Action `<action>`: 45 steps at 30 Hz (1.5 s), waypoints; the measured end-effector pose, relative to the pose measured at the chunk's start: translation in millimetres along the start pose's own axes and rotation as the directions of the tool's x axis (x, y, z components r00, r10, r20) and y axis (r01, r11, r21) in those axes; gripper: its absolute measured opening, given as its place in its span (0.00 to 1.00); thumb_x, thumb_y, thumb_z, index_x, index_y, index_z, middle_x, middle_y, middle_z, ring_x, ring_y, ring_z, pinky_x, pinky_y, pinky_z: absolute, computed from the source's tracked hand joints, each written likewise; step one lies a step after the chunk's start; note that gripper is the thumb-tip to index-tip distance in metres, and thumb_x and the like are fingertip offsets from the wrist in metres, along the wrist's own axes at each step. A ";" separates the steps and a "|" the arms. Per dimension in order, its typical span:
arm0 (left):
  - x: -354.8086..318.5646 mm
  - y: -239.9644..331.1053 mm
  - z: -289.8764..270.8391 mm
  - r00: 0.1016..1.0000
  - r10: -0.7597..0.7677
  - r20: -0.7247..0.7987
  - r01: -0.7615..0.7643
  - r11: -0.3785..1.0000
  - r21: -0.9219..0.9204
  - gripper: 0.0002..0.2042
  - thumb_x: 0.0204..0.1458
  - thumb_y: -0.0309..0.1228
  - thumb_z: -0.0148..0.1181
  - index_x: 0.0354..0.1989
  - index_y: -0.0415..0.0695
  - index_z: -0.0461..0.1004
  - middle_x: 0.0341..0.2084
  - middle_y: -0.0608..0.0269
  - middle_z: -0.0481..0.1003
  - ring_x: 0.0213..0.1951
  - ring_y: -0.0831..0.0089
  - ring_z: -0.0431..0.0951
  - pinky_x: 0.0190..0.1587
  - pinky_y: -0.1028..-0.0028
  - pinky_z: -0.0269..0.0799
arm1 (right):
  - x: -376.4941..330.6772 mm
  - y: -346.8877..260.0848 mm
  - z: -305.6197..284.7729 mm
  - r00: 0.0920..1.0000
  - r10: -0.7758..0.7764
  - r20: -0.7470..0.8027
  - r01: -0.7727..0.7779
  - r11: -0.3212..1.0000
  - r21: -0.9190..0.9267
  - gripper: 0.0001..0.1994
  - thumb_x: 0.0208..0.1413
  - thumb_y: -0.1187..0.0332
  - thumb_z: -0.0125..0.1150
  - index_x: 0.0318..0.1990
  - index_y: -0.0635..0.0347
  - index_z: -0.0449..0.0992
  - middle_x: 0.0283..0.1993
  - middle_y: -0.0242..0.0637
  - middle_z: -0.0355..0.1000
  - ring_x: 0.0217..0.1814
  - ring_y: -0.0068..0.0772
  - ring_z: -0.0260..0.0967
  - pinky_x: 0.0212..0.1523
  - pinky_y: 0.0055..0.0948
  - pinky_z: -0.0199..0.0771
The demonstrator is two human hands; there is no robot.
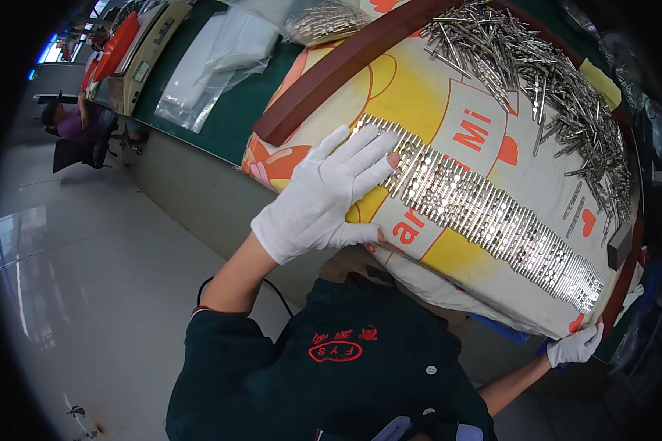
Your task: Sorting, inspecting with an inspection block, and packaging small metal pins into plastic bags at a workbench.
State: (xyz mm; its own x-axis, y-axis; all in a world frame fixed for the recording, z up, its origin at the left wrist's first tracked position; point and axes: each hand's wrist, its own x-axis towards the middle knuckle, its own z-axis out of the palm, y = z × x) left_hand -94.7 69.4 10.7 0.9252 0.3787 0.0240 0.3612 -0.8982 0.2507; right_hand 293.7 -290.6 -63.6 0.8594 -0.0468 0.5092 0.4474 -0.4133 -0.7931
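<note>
A long, slanting row of shiny metal pins (478, 209) lies side by side on a printed cloth (463, 253) with yellow, white and red patterns. My left hand (324, 191), in a white glove with some bare fingertips, is spread flat over the row's left end. Its fingers touch or hover just above the pins, and the thumb points along the cloth's near side. At the near right corner, my gloved right hand (577, 347) is closed by the cloth's edge, beside the row's right end. What it grips, if anything, is hidden.
Loose metal pins (559, 95) lie heaped at the far right. A dark red wooden rail (338, 73) borders the cloth, and a dark block (620, 246) sits at the right. Clear plastic bags (217, 62) rest on the green table (162, 110). A seated person (81, 125) is far left.
</note>
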 end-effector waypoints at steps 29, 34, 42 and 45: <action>-12.6 24.8 5.2 0.997 -0.039 -0.061 0.036 0.998 -0.053 0.39 0.48 0.68 0.45 0.61 0.53 0.66 0.63 0.50 0.57 0.67 0.50 0.52 0.68 0.51 0.36 | 0.5 -2.4 0.5 1.000 0.009 0.002 -0.009 0.999 -0.047 0.12 0.60 0.74 0.51 0.46 0.75 0.75 0.41 0.36 0.77 0.25 0.17 0.60 0.27 0.18 0.62; -7.8 28.5 5.3 0.998 -0.021 -0.060 0.017 0.997 -0.069 0.38 0.47 0.68 0.46 0.59 0.53 0.67 0.63 0.47 0.57 0.66 0.48 0.53 0.68 0.50 0.36 | 1.3 -1.7 -2.1 1.000 0.021 0.019 -0.021 1.000 -0.011 0.12 0.60 0.74 0.51 0.46 0.74 0.75 0.41 0.36 0.77 0.26 0.17 0.60 0.27 0.18 0.62; -12.4 24.0 4.1 0.994 0.000 -0.113 0.002 1.000 0.022 0.36 0.48 0.66 0.48 0.59 0.54 0.68 0.61 0.48 0.61 0.64 0.50 0.58 0.67 0.50 0.39 | 2.9 3.2 -2.4 0.999 0.014 0.045 -0.015 1.000 0.016 0.12 0.60 0.75 0.50 0.46 0.75 0.75 0.41 0.36 0.76 0.26 0.16 0.59 0.27 0.17 0.62; -19.2 21.8 1.8 0.985 -0.043 -0.166 0.041 0.999 -0.017 0.34 0.42 0.57 0.58 0.56 0.50 0.69 0.59 0.49 0.62 0.63 0.52 0.60 0.67 0.51 0.41 | 2.7 2.6 -1.8 0.999 0.018 0.044 -0.019 1.000 0.007 0.12 0.60 0.75 0.50 0.47 0.75 0.75 0.42 0.37 0.77 0.26 0.16 0.60 0.28 0.17 0.62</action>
State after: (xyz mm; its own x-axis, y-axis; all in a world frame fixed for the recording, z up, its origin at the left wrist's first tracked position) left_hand -104.4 42.2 14.0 0.8766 0.4487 0.1740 0.3964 -0.8782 0.2676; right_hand 296.8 -293.4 -63.7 0.8775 -0.0147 0.4794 0.4331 -0.4056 -0.8050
